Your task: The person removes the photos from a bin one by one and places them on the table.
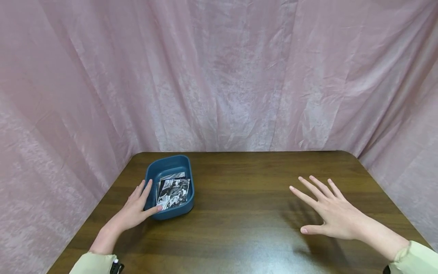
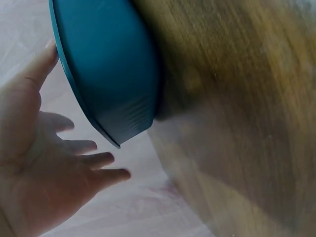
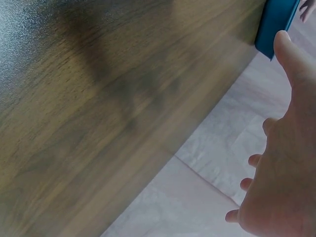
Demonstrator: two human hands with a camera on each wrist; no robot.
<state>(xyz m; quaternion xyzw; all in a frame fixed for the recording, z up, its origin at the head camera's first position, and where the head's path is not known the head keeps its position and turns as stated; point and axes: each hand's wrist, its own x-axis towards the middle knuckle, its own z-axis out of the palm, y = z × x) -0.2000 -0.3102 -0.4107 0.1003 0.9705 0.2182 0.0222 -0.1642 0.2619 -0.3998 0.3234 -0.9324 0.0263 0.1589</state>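
Pale green sleeve cuffs [image 1: 94,262] sit closest to the head camera, at the near edge of the dark brown wooden bench [image 1: 246,228]. From them the two bare hands reach forward over the bench top.

The left hand [image 1: 135,211] lies against the left side of a dark teal plastic tub with rounded corners [image 1: 170,185], which stands near the far left corner of the bench. Its fingers [image 1: 145,192] are straight and loosely spread along the tub's outer wall, thumb toward the near rim; they touch it without curling round it. The left wrist view shows the open palm beside the tub's smooth wall.

The right hand [image 1: 333,211] hovers above the right half of the bench, well apart from the tub, fingers [image 1: 316,188] fanned wide and holding nothing.

Inside the tub lies a small stack of black-and-white printed cards or photographs [image 1: 172,192], leaning slightly.

The tub looks light, stiff and somewhat slick, so it would likely slide readily on the polished wood; a hold across its rim or on both long sides seems surest. The prints seem thin and flexible, easily bent or shuffled, best lifted by their edges.

No brand, label or legible writing can be made out; the prints are too small to read. Pink crinkled fabric [image 1: 219,76] hangs behind and beside the bench.
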